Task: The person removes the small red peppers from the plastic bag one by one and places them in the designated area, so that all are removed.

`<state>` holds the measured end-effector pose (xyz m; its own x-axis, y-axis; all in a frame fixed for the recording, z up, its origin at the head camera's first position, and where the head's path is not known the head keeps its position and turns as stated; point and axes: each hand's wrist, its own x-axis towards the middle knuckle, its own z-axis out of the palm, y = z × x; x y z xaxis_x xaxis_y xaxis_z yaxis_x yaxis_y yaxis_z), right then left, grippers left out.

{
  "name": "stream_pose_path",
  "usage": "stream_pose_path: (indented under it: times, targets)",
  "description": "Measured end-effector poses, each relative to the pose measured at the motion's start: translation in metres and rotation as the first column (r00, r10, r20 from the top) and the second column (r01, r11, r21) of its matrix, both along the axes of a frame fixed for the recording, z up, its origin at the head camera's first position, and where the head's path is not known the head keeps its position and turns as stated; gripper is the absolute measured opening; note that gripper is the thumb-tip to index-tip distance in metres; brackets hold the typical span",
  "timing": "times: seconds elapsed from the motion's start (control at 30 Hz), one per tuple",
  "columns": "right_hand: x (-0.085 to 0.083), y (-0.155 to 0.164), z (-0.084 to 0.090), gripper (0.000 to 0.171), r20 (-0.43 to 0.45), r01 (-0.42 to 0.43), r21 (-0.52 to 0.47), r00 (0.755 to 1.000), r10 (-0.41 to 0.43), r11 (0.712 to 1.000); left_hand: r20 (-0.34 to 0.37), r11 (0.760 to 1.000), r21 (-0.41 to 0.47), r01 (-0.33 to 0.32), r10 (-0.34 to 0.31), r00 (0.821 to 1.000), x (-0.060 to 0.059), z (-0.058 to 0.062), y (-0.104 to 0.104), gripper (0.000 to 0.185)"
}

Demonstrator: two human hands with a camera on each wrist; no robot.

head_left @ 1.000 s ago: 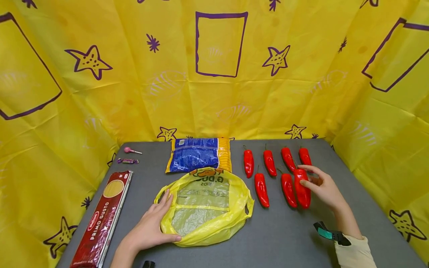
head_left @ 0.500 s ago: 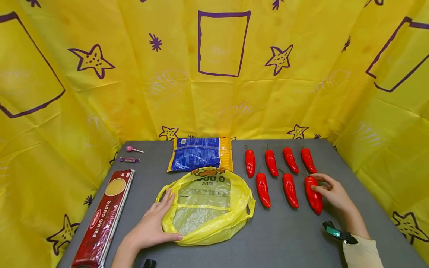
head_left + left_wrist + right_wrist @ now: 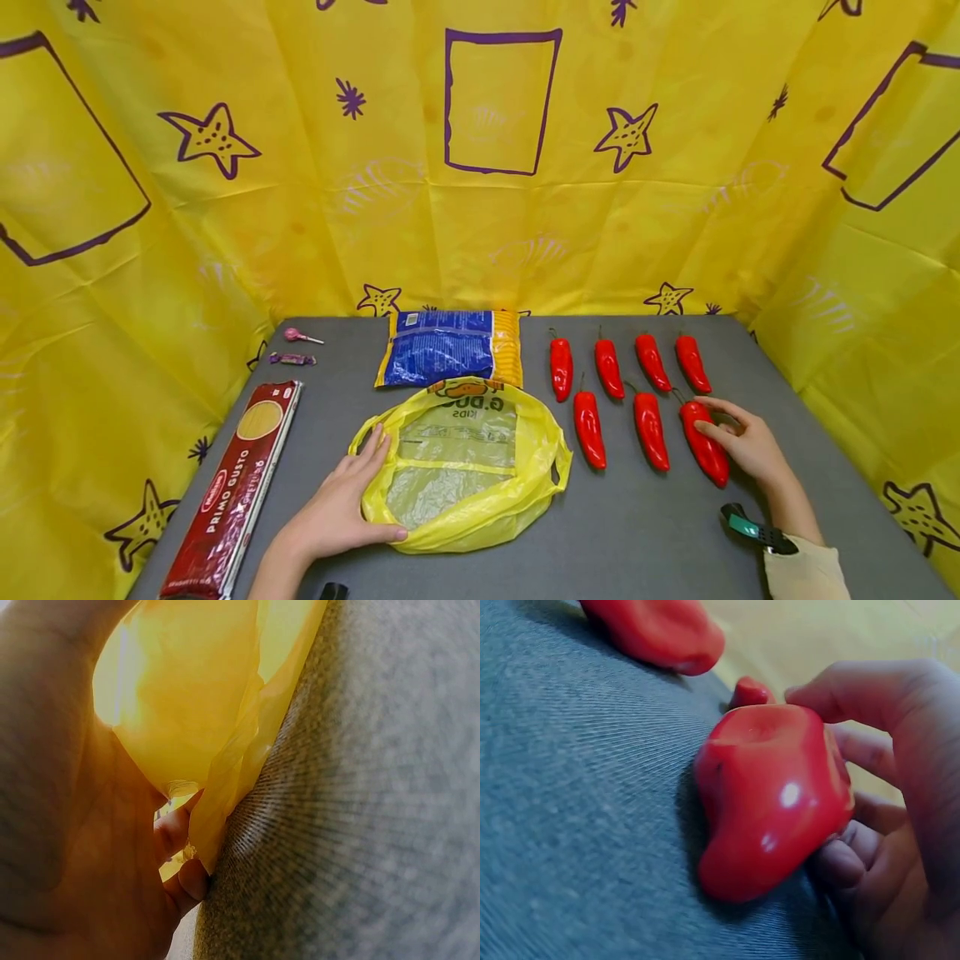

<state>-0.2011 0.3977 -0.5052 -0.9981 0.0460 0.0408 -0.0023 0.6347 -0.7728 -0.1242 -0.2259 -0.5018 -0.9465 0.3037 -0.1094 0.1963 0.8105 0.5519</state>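
Observation:
Close to me on the grey table, a yellow plastic bag (image 3: 480, 521) lies with its mouth gaping upward. My left hand (image 3: 341, 504) rests on its left side, fingers spread along the rim and thumb over the near edge; some fingertips show behind the yellow plastic (image 3: 187, 697) in the left wrist view. On the right, my right hand (image 3: 750, 442) holds a glossy red pepper (image 3: 705, 446) between thumb and fingers. That pepper (image 3: 772, 787) lies at the table surface in the right wrist view. It ends the front row, beside another red pepper (image 3: 650, 432).
Several red peppers (image 3: 607, 367) form a back row. Behind the bag lies a blue and yellow packet (image 3: 442, 346). At left are a red spaghetti packet (image 3: 232, 492), a wrapped candy (image 3: 292, 359) and a pink lollipop (image 3: 294, 334). A yellow patterned cloth (image 3: 375, 225) surrounds the table.
My right hand has brought the pepper rightward and down, from over its neighbour to the right end of the front row. The left hand has stayed at the bag.

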Motion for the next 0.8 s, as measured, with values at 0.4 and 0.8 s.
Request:
stream_pose_path:
  times: [0.4,0.8]
  targets:
    - [0.0,-0.0021,-0.0019,0.06,0.005,0.018,-0.016,1.0,-0.018,1.0,-0.04,1.0,-0.001,0.011,-0.011,0.999,0.0049,0.0013,-0.0022,0.135]
    - [-0.0001,-0.0011,-0.0025,0.062,0.019,0.03,-0.024,0.999,-0.029,0.999,-0.131,0.999,0.035,-0.003,0.007,0.991,0.0056,0.0055,-0.0035,0.133]
